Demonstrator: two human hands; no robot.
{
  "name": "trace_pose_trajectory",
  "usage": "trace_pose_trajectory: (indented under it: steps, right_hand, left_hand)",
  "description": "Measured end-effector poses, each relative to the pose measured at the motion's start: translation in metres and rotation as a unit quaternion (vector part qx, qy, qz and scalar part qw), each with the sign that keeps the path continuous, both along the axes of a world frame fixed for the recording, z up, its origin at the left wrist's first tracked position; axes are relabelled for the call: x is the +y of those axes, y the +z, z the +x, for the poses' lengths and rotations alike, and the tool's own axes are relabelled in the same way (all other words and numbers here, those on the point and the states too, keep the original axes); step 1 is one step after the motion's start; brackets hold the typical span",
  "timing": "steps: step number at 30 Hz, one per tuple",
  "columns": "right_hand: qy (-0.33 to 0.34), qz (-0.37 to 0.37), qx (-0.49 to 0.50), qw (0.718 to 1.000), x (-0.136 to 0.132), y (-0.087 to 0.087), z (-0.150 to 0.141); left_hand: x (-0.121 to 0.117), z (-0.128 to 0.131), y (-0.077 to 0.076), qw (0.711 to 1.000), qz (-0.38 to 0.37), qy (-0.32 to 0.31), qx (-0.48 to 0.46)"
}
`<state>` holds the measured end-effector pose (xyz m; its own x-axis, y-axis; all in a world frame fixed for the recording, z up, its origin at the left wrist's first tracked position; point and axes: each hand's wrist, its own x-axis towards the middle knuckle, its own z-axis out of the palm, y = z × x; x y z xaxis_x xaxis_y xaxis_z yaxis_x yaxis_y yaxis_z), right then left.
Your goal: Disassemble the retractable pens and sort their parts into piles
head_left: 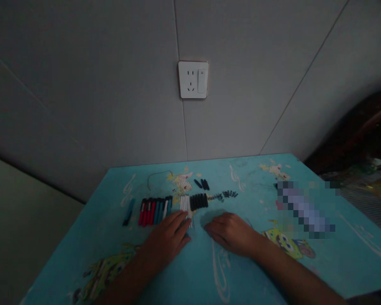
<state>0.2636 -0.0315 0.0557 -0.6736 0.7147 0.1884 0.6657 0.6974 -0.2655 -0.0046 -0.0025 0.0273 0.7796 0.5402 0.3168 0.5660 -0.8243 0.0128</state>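
My left hand (169, 235) reaches over a row of thin white pen refills (184, 203). Its fingers are stretched out, touching their lower ends, with the thumb apart. On the tablecloth to the right rests my right hand (230, 233), fingers loosely bent and lying close together, with nothing visible in them. Left of the refills lie several pen barrels (152, 212) in red, teal and white with dark tops, side by side. Short black tubes (199, 201) form a row right of the refills. Small metal springs (214, 197) and small black pieces (230, 194) continue that line.
A single teal pen barrel (128, 212) lies apart at left. A few black parts (202, 184) are farther back. A blurred, pixelated long object (306, 209) lies at right. The cartoon-print tablecloth (241, 279) meets a wall with a socket (193, 79).
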Motion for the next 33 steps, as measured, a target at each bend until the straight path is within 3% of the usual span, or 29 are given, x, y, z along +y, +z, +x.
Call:
trace_pose_trajectory:
  steps: [8, 16, 25, 33]
  right_hand:
    - [-0.003, 0.004, 0.022, 1.000, -0.001, -0.002, 0.001]
    - [-0.007, -0.014, 0.025, 1.000, 0.000, -0.001, 0.000]
    - [-0.011, -0.022, -0.004, 1.000, -0.001, -0.002, 0.001]
    - [-0.004, -0.016, 0.003, 1.000, 0.000, 0.000, 0.000]
  left_hand:
    - [-0.003, 0.001, 0.003, 1.000, -0.020, 0.005, -0.022]
    - [-0.004, 0.002, -0.003, 0.998, -0.044, 0.003, -0.036]
    - [-0.006, 0.005, 0.007, 0.998, -0.048, 0.001, -0.040]
    - [-0.006, 0.003, -0.014, 0.999, -0.034, 0.026, -0.033]
